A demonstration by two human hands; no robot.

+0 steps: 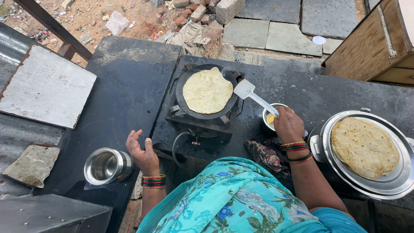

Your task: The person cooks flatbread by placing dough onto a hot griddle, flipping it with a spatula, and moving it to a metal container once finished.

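A pale flatbread (207,90) lies on a round black griddle (185,103) over a small gas stove (196,125). My right hand (288,125) grips the handle of a white spatula (249,92), whose blade rests at the griddle's right rim. The hand hovers over a small steel bowl (269,117) of yellowish fat. My left hand (141,153) rests on the black counter edge with fingers spread, holding nothing, next to a steel cup (105,165) lying on its side. A cooked, browned flatbread (364,147) sits on a steel lid or plate (388,183) at the right.
A crumpled dark cloth (265,155) lies by the stove. A grey board (45,86) and a flat stone (31,165) sit at the left on corrugated metal. A wooden cabinet (371,47) stands at the upper right. Rubble and paving stones lie beyond the counter.
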